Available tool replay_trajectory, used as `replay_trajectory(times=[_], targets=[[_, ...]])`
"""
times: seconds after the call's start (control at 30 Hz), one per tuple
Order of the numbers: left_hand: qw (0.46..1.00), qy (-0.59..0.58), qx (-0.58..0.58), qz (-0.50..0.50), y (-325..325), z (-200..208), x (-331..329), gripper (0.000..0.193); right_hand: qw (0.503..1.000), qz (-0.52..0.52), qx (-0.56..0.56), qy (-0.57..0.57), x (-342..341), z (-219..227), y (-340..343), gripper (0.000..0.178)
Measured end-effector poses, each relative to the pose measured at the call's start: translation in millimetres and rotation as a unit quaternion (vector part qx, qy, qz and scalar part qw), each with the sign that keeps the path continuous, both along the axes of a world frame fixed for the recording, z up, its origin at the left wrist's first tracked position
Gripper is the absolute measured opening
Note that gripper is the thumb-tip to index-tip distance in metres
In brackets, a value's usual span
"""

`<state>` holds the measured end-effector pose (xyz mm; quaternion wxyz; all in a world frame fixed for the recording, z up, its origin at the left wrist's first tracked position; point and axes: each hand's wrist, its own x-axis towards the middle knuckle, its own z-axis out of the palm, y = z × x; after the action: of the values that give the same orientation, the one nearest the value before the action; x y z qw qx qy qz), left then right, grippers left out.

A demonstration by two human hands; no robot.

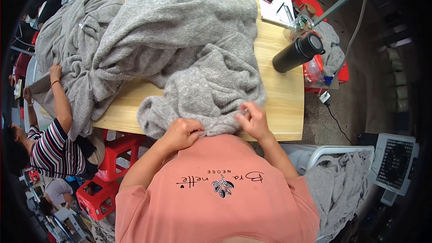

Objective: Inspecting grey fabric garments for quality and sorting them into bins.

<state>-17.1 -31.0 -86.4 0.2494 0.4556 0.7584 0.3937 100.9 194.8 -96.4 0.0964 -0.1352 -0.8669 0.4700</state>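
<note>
A large heap of soft grey knitwear (202, 78) lies in folds over the table, its near edge bunched against my front. Closed at that near edge, my left hand (182, 133) pinches the grey knitwear between thumb and fingers. My right hand (254, 120) is a little to the right, just above the edge of the cloth. Its fingers are curled into a pinch, slightly blurred; whatever they hold, if anything, is too small to make out.
The wooden table (288, 103) carries a black flask (294, 54), a clear jar (298, 27) and a white pad (270, 11) at right. A co-worker (58, 148) handles grey knitwear at left, near red stools (118, 155). A white bin (321, 153) with grey knitwear stands at lower right.
</note>
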Motion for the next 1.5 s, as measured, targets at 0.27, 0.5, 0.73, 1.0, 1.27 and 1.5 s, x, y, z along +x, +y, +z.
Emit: replay_trajectory(times=[0.27, 0.5, 0.73, 1.0, 1.27, 1.5], targets=[[0.993, 0.048, -0.087, -0.065, 5, 21, -4, 0.013, 0.89, 0.105, 0.444, 0.002, -45, -58, -12, 0.014], [0.924, 0.315, -0.122, 0.181, -78, 12, -46, 0.017, 0.832, -0.22, -0.503, 0.074, -24, -43, 43, 0.019], [0.901, 0.316, 0.033, 0.295, -76, 29, -55, 0.013, 0.935, -0.323, -0.132, 0.059, -8, -63, 69, 0.009], [0.914, 0.193, 0.134, 0.331, -69, 23, -39, 0.015, 0.977, 0.131, 0.167, -0.021, -42, -26, -22, 0.029], [0.902, 0.114, 0.245, 0.336, -73, 26, -43, 0.015, 0.809, 0.194, -0.522, -0.185, -73, -31, -48, 0.045], [0.947, 0.052, 0.187, 0.255, -79, 14, -66, 0.005, 0.784, -0.103, -0.602, 0.113, -68, 19, -45, 0.036]])
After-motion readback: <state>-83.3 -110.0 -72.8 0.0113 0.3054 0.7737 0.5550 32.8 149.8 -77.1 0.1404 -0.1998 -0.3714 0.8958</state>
